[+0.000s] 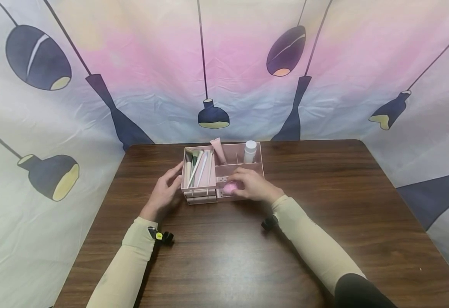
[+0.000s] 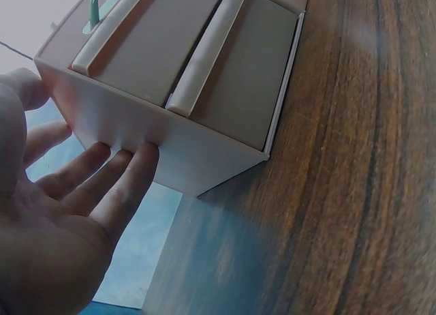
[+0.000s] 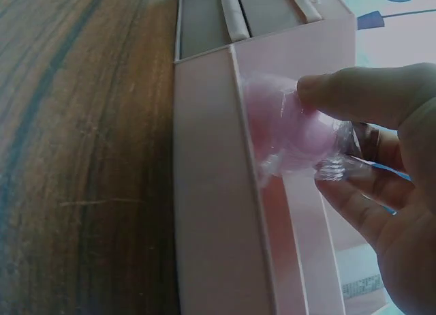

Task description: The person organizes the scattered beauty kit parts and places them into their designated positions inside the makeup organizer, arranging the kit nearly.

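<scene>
A pink desk organizer with several compartments stands at the far side of the table. My left hand rests its fingertips on the organizer's left wall, the fingers mostly straight. Between thumb and fingers, my right hand pinches a rounded pink makeup sponge in clear plastic wrap. The sponge is over the front right compartment, close above its front wall. Makeup brushes lie in the left tray, above two drawers.
In the back compartments stand a pink squeeze tube and a white bottle. The dark wooden table stretches toward me and to both sides. A printed cloth hangs behind its far edge.
</scene>
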The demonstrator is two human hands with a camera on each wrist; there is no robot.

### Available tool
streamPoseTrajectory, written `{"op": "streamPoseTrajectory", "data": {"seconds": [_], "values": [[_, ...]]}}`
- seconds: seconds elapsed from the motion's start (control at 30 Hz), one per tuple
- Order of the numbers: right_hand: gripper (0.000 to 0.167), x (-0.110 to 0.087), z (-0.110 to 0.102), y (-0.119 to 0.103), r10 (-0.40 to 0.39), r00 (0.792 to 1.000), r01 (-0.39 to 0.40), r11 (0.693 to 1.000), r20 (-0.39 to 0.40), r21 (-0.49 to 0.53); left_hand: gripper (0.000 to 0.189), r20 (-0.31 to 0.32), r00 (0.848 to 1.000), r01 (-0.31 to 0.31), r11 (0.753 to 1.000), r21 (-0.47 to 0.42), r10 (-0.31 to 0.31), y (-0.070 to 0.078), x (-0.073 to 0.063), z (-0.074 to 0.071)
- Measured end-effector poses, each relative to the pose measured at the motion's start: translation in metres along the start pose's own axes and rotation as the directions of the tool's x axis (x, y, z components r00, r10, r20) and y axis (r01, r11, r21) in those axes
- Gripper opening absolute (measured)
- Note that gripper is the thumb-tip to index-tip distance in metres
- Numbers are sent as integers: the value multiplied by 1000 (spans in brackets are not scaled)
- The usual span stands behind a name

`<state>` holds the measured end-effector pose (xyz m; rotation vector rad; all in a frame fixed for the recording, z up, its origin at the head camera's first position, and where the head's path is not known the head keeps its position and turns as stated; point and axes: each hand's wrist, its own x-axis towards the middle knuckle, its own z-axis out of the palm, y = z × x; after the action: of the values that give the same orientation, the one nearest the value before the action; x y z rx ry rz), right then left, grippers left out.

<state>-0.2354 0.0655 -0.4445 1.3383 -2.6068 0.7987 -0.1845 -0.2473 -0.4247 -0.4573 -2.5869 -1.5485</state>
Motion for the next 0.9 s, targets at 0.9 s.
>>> {"op": "streamPoseTrajectory", "data": {"seconds": [0.9], "values": [[15, 0, 14, 2, 60, 997, -52, 984, 40, -168, 49, 7, 1000, 3, 1000, 25, -3, -12, 6, 2]]}}
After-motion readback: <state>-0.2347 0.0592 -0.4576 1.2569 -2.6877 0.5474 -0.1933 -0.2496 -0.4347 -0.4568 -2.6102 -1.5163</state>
